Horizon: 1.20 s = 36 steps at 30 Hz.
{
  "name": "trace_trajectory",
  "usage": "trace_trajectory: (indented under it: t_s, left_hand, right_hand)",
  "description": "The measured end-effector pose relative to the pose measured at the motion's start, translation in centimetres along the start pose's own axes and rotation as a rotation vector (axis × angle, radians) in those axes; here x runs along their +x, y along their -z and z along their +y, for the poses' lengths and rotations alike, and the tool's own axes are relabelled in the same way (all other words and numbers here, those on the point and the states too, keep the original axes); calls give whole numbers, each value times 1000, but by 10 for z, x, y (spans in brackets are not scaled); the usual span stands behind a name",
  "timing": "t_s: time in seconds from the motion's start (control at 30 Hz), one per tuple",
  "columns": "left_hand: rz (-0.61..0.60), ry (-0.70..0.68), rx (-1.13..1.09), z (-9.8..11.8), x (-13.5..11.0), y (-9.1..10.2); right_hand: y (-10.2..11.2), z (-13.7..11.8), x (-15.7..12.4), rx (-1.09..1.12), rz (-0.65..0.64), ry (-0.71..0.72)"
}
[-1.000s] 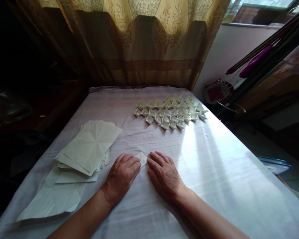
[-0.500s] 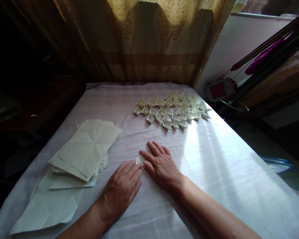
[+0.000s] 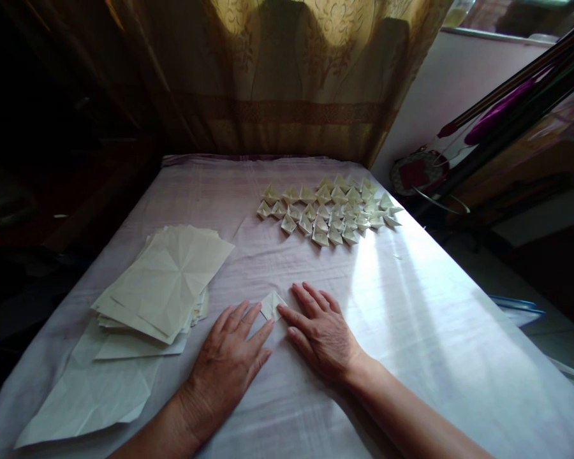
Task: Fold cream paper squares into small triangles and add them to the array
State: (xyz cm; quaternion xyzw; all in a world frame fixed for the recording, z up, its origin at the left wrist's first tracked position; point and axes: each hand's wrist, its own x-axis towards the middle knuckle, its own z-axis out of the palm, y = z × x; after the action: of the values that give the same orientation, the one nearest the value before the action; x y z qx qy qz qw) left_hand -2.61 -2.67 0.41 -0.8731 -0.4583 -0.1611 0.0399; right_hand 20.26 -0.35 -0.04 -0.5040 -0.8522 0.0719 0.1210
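White folded paper, right corner hidden, lies between left hand and right hand, both with fingers spread.

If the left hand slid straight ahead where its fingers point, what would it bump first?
Probably the small folded paper, just ahead of the left hand; I can't tell if they touch.

the cloth-covered table bears stacked sheets, folded shapes, a folded square.

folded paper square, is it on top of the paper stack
No, the folded paper square lies on the cloth between the hands, apart from the paper stack.
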Motion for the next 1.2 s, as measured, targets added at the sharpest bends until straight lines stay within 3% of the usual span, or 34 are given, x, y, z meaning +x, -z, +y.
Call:
trace_trajectory:
  t_s: [0.23,0.47,0.67,0.93,1.2]
  left_hand:
    - [-24,14,1,-3,1,1]
    - [3,1,-29,-4,1,0]
    - [15,-16,-58,-9,3,0]
    - [0,-5,-91,-12,1,-4]
    - [25,3,-193,-17,4,-6]
  right_hand:
    - [-5,-7,-5,-74,58,-152]
    - [0,-6,1,-16,-1,63]
    - [4,-8,20,-29,-33,13]
    - [-2,-12,31,-38,23,-91]
    - [-6,-2,17,140,187,-25]
